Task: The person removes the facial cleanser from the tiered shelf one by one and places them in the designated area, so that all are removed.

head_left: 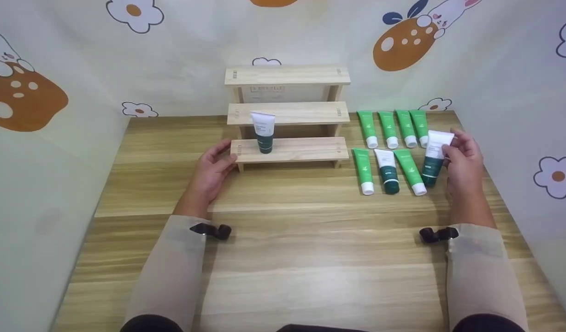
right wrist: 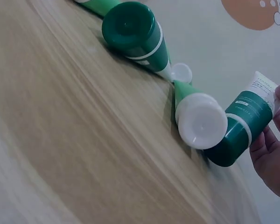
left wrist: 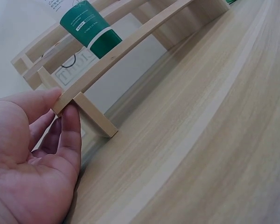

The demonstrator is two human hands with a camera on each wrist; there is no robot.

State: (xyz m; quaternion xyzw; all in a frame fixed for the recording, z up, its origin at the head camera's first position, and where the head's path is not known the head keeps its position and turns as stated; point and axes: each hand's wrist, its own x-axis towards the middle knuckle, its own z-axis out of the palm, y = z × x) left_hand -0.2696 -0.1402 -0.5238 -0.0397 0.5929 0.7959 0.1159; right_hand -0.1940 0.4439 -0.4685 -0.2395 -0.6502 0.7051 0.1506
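Observation:
My left hand (head_left: pixel 212 169) pinches the left end of the lowest step of a three-tier wooden stand (head_left: pixel 306 150), thumb on top and fingers beneath, as the left wrist view shows. A white tube with a dark green cap end (head_left: pixel 263 131) stands upright on that step. At the right, my right hand (head_left: pixel 466 161) grips another white and dark green tube (head_left: pixel 433 157) by its white upper part. Its cap end points down beside a green tube (head_left: pixel 411 171) in the front row. In the right wrist view the held tube (right wrist: pixel 249 116) tilts, its cap close over the table.
Several green tubes with white caps (head_left: pixel 388 129) lie in a back row right of the stand. The front row has a green tube (head_left: pixel 363 170) and a white and dark green one (head_left: pixel 387 170). Patterned cloth walls (head_left: pixel 172 69) border the wooden table (head_left: pixel 320 244).

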